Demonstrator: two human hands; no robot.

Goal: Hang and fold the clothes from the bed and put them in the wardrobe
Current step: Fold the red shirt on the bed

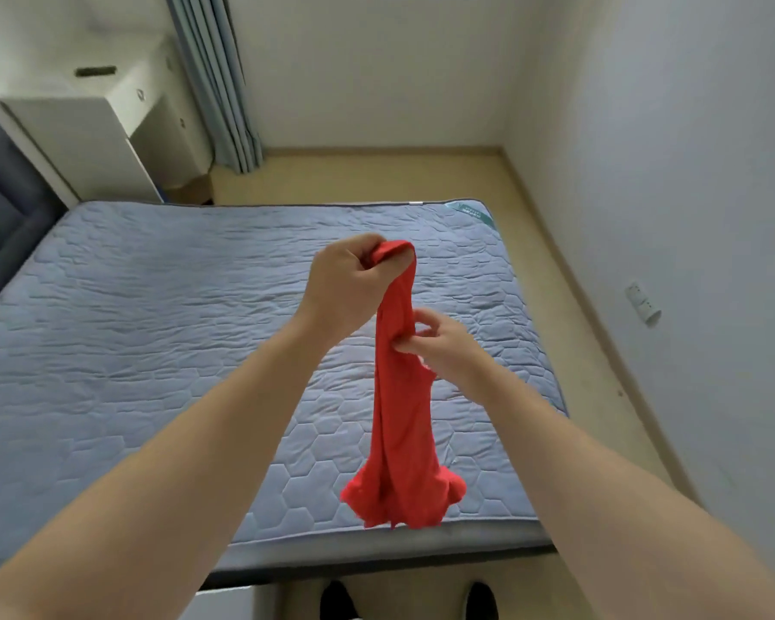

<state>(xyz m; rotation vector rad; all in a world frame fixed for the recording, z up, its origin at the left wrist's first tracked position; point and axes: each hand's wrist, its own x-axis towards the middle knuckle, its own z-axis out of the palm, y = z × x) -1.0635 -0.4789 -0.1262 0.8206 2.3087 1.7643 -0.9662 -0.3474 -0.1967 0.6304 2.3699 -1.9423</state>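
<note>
Red garment (401,396) hanging in the air above the near part of the bed (153,328), bunched into a narrow, twisted column, flared lower end close over the near edge of the mattress; touching it or not, impossible to tell. Top end clenched in the left hand (347,284), fingers curled round a small fold of cloth. Right hand (444,346) lower, just beside the column, thumb and fingertips pinching an edge of the fabric, seemingly hunting for a seam or an opening. Main hazard, judged from this: little cloth in either grip; with a sharp shake to open it out, easily pulled free of the left hand and dropped, and with the hem so near the mattress edge, quite possibly onto the floor (376,176) on the near side rather than back on the bed. Second hazard: wrong edge picked out of the twist, hence a piece inside out or skewed, then a lopsided fold or a crooked hang. Safer to lay it flat on the mattress first. No wardrobe or hanger in view; probably some carrying ahead, loose ends apt to trail.
</note>
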